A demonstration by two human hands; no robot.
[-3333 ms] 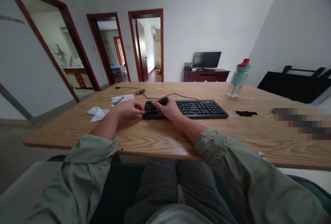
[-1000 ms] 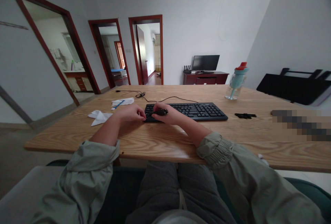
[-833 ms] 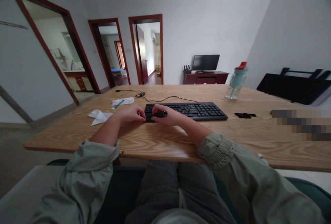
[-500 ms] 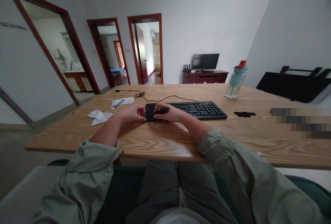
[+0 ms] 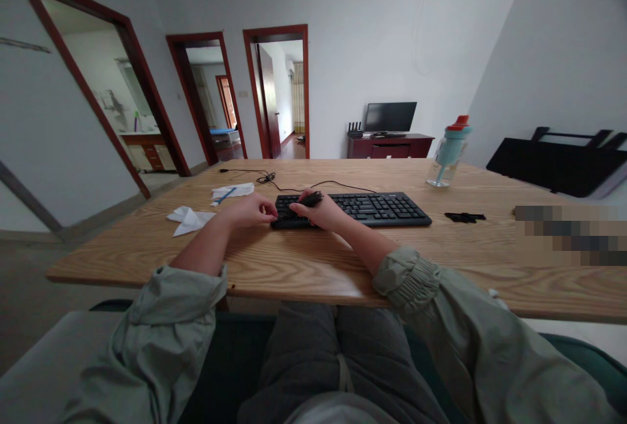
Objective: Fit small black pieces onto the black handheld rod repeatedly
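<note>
Black rectangular plastic keyboard (image 5: pixel 382 208), flat on our pale wood-grained table (image 5: pixel 304 264). Our right hand (image 5: pixel 321 212) grips a slim black tool (image 5: pixel 312 198) over the keyboard; our left hand (image 5: pixel 255 210) is curled at its nine-o'clock end, and we cannot tell whether it holds anything. Beyond: crumpled white tissue (image 5: pixel 190 221), nine o'clock; red-topped clear plastic water bottle (image 5: pixel 447 155), two o'clock.

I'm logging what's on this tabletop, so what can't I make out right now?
All in the head view:
Black tool: partly hidden by the right hand.
Keyboard: some keys covered by that same hand.
Left hand: whether its fingertips pinch anything is too small to tell.
Item at the right edge: pixelated blocks mask what it is.
</note>
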